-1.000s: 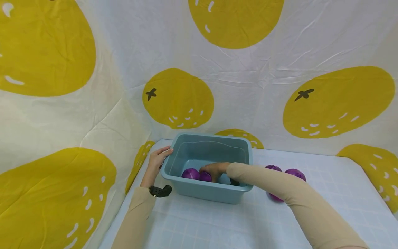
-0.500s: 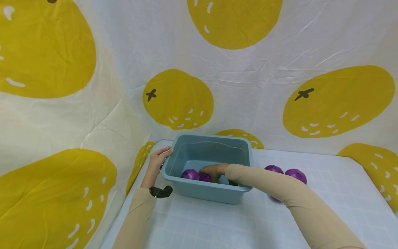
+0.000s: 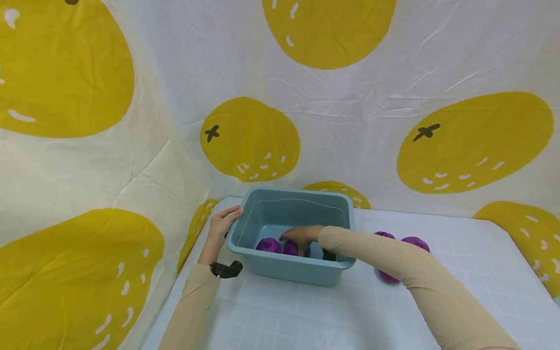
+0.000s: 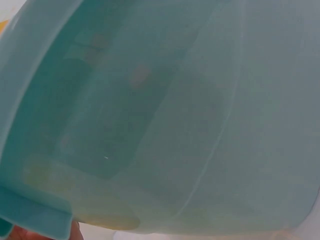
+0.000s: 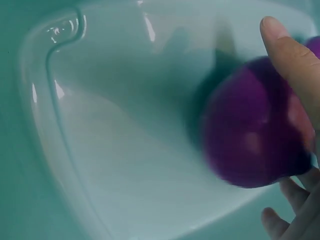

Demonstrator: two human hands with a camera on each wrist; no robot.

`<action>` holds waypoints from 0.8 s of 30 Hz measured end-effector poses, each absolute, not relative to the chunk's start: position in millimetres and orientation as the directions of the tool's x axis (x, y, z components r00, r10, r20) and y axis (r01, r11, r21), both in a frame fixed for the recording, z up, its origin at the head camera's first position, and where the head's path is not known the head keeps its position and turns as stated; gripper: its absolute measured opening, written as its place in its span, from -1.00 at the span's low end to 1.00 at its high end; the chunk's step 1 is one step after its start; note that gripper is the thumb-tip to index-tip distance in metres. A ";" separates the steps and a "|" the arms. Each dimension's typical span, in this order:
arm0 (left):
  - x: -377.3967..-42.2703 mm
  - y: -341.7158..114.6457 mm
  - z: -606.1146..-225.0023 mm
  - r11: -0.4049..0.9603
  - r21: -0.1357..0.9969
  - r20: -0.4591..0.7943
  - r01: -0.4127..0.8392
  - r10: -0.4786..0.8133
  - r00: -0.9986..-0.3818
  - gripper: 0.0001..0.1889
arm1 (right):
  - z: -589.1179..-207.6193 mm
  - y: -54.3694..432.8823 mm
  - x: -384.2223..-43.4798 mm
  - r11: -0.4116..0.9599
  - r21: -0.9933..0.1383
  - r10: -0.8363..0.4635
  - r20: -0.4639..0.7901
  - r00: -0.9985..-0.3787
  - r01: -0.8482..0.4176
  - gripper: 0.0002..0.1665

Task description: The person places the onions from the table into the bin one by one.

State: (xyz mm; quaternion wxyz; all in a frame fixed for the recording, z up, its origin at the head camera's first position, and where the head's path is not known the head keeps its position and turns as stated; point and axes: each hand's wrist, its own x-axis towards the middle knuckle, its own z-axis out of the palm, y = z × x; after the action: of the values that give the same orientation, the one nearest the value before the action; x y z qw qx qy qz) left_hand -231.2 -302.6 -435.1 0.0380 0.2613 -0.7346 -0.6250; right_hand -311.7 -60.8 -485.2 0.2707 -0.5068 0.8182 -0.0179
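My left hand [image 3: 222,224] grips the left rim of a blue-green plastic tub [image 3: 288,270]; fingertips show under its lip in the left wrist view. Two red onions lie inside, near the front wall: one onion [image 3: 269,245] at the left, the other onion [image 5: 250,130] by my right hand [image 3: 304,237]. My right hand reaches down into the tub. In the right wrist view its thumb stretches straight past the onion's upper side and the fingers spread loosely around the lower side. The onion is blurred there, and the palm is mostly out of frame.
To the right of the tub, several red onions [image 3: 415,243] lie on the pale checked tablecloth [image 3: 306,316], partly behind the right sleeve [image 3: 393,260]. A white cloth with large yellow fruit prints [image 3: 249,141] hangs behind the tub and along the left.
My right hand has lifted and shifted slightly inside the tub, and the onion beside it has turned a little. The left hand and the tub stay where they were.
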 end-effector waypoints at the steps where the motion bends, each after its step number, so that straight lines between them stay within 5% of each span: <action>1: -230.7 -302.4 -435.1 0.085 0.939 -0.268 -0.334 -0.432 -0.861 -0.47 | -480.9 -60.4 -309.4 0.493 -0.291 -0.833 -0.429 -0.349 -0.820 0.03; 12: -230.1 -303.1 -436.5 0.089 0.944 -0.253 -0.318 -0.424 -0.869 -0.46 | -448.7 -60.1 -302.7 0.560 -0.244 -0.785 -0.461 -0.413 -0.792 0.10; 24: -229.6 -303.8 -435.4 0.080 0.942 -0.265 -0.325 -0.415 -0.871 -0.44 | -410.7 -67.5 -295.5 0.486 -0.303 -0.846 -0.397 -0.355 -0.820 0.05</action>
State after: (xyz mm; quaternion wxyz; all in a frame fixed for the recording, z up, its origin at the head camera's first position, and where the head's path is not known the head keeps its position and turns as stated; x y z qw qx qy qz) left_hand -229.6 -303.8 -435.4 0.0359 0.2519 -0.7341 -0.6296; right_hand -295.5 -67.5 -410.7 0.2570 -0.5063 0.8228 -0.0258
